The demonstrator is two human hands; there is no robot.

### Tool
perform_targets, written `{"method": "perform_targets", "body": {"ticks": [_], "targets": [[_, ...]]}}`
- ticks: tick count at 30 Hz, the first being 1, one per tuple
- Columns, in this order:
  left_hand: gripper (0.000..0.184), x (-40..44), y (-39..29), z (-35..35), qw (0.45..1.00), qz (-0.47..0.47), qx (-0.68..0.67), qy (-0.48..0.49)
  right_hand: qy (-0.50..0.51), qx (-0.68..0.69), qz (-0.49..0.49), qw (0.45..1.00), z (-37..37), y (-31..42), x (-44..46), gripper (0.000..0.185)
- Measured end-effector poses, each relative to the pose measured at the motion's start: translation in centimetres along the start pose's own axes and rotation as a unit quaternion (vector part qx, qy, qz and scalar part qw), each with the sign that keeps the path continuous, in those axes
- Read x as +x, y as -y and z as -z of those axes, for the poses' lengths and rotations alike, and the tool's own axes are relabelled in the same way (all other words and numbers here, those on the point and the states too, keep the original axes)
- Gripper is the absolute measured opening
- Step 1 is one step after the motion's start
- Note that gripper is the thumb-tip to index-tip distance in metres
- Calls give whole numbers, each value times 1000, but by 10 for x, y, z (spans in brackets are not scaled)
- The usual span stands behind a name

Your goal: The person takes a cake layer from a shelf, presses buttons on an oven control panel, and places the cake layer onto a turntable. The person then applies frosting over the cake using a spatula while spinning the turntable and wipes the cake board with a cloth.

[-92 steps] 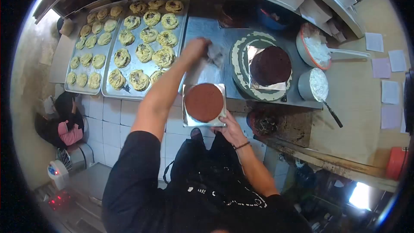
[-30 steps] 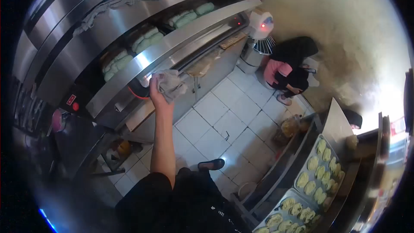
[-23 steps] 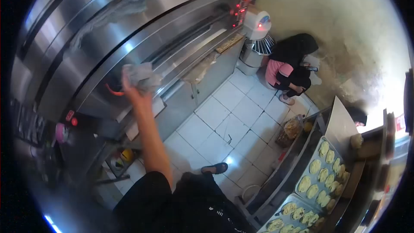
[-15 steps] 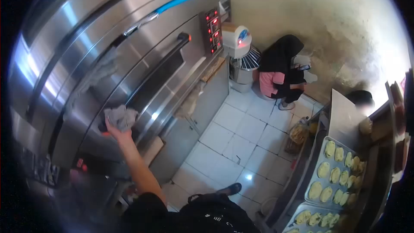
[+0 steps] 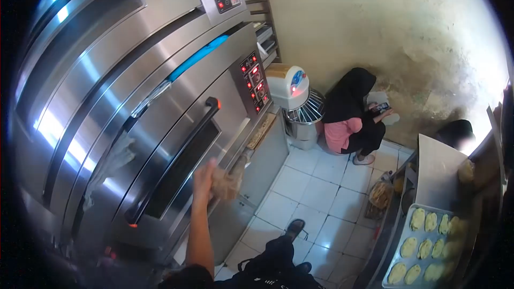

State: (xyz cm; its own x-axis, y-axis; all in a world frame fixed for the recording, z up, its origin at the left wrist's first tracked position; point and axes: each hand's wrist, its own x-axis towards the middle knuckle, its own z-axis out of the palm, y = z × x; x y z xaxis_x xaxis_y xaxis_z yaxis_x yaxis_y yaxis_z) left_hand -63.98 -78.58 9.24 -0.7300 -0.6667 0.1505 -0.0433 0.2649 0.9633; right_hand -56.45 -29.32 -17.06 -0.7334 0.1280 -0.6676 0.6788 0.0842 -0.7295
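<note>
My left hand (image 5: 203, 179) is raised in front of the lower oven, smeared by motion. It overlaps or touches a crumpled brownish cloth (image 5: 227, 183) at the ledge below the oven door; whether my fingers grip it cannot be made out. Left of the hand runs the dark oven door handle (image 5: 174, 158), orange at both ends, with a dark window (image 5: 184, 174) beside it. The door appears closed. A thin pale cloth (image 5: 115, 158) hangs higher on the oven front. My right hand is out of view.
A spiral mixer (image 5: 292, 91) stands beyond the oven. Near the wall a person (image 5: 348, 112) sits low, holding a phone (image 5: 380, 108). Another person's head (image 5: 455, 131) shows behind the worktop (image 5: 436, 163). At right lies a tray (image 5: 393, 265) of shaped dough. White tiles (image 5: 316, 198) cover the floor.
My left hand has come off the lower end of the oven handle and moved right, towards the ledge. The grey cloth it held there no longer shows distinctly. My view has tilted up.
</note>
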Motion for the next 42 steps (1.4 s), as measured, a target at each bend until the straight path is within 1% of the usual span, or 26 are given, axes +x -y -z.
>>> {"method": "perform_targets", "body": {"ticks": [1, 2, 3, 5, 6, 8, 10, 13, 16, 17, 20, 23, 26, 29, 30, 32, 34, 36, 37, 38, 40, 41, 42], "targets": [[32, 29, -34, -30, 992, -99, 74, 1, 2, -5, 1, 1000, -4, 6, 13, 54], [33, 60, -71, -57, 966, -208, 156, -10, 4, -13, 2, 1000, -9, 11, 25, 54], [35, 92, -108, -83, 917, -318, 238, -34, 6, -19, 1, 1000, -13, 16, 38, 54], [44, 172, -173, -134, 801, -444, 392, -92, 1, -32, -1, 999, -24, 30, 64, 53], [55, 200, -211, -161, 773, -348, 524, -88, -2, -40, -3, 999, -27, 36, 76, 53], [63, 297, -239, -194, 694, -432, 567, -101, -8, -55, -8, 998, -33, 46, 98, 53], [66, 370, -267, -222, 657, -402, 628, -110, -16, -68, -14, 997, -38, 56, 117, 53], [68, 459, -288, -237, 571, -400, 700, -155, -29, -87, -22, 996, -42, 62, 144, 52], [66, 496, -293, -241, 522, -386, 746, -151, -43, -103, -30, 993, -37, 54, 159, 52], [61, 507, -294, -240, 548, -374, 735, -141, -48, -110, -35, 992, -35, 52, 163, 52], [59, 514, -291, -239, 523, -375, 748, -163, -56, -134, -49, 988, -30, 44, 173, 51], [59, 514, -296, -242, 511, -371, 761, -149, -61, -153, -56, 985, -23, 31, 181, 51], [55, 505, -300, -241, 504, -403, 745, -168, -67, -163, -52, 983, -16, 2, 189, 51], [54, 534, -290, -243, 457, -392, 772, -206, -69, -176, -44, 981, -4, -33, 201, 50], [47, 519, -299, -244, 455, -387, 784, -168, -70, -180, -41, 980, 1, -50, 202, 50], [38, 496, -317, -257, 482, -410, 768, -103, -78, -185, -40, 979, 8, -90, 202, 50], [36, 499, -313, -273, 532, -455, 712, -60, -83, -191, -47, 977, 13, -124, 190, 50], [32, 465, -285, -307, 549, -486, 680, -8, -70, -189, -21, 979, 20, -159, 179, 50], [35, 453, -263, -324, 557, -499, 664, 15, -36, -183, 30, 982, 32, -182, 176, 44], [38, 443, -226, -340, 560, -505, 656, 45, -2, -175, 84, 981, 52, -210, 194, 38], [44, 432, -135, -368, 561, -489, 659, 113, -28, -198, 24, 979, 58, -217, 181, 33], [47, 422, -87, -376, 562, -469, 665, 150, -88, -227, -93, 965, 51, -220, 167, 34], [45, 410, -37, -379, 550, -425, 688, 209, -146, -252, -209, 934, 44, -210, 145, 35]]}}
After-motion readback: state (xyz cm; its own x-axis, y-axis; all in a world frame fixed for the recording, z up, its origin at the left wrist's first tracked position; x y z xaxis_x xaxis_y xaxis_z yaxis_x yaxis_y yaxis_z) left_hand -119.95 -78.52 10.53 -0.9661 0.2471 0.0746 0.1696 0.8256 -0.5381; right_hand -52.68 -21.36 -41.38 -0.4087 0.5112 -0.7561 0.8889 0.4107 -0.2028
